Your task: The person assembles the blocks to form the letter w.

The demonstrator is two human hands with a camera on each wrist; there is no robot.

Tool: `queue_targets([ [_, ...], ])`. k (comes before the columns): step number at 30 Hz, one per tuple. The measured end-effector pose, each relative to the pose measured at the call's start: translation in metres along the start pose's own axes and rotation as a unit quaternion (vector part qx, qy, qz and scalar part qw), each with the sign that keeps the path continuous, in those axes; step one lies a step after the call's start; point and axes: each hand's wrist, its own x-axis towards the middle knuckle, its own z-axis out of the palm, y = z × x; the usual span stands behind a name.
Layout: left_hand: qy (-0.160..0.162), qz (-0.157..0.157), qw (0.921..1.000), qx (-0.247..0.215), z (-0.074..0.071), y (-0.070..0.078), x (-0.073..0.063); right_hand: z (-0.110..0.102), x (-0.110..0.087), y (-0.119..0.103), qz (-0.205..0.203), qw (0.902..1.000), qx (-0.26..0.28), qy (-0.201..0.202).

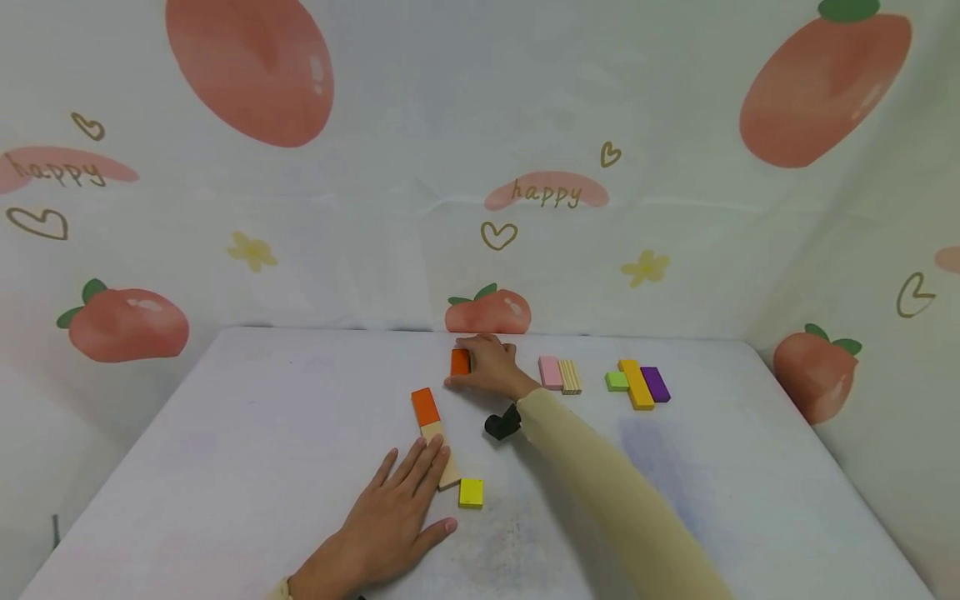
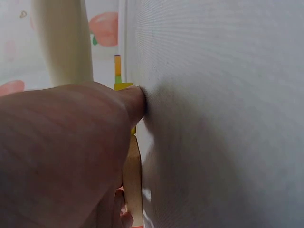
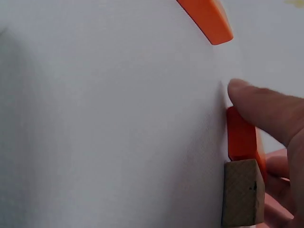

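Observation:
My left hand (image 1: 390, 517) lies with straight, spread fingers on the table, its fingertips resting on a plain wooden block (image 1: 448, 477). An orange block (image 1: 425, 407) adjoins the far end of that wood, and a yellow square block (image 1: 471, 493) sits by its near end. Farther back, my right hand (image 1: 491, 367) pinches another orange block (image 1: 460, 362), thumb on the near end and fingers round the far side. In the right wrist view, a wooden block (image 3: 240, 194) stands right beside this orange block, partly covered by the hand in the head view.
Right of the right hand are a pink block (image 1: 551, 372) and a striped block (image 1: 570, 377). Farther right, a green block (image 1: 617, 381), an orange-yellow block (image 1: 637, 385) and a purple block (image 1: 656, 384) lie together. A printed cloth backdrop (image 1: 375, 275) rises behind the table.

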Motion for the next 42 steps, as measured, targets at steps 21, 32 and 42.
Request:
queue_targets([
  [21,-0.001,-0.007,1.0000,0.005,0.001,0.000,0.001,-0.018,-0.039,-0.011,-0.041,0.9896,0.135,0.028],
  [32,0.004,-0.004,1.0000,0.004,0.001,0.000,0.000,-0.013,-0.105,0.014,-0.034,0.9850,0.169,0.008],
  [42,0.002,-0.008,1.0000,0.000,0.001,0.001,0.001,-0.005,-0.140,0.025,-0.048,0.9859,0.160,0.006],
])
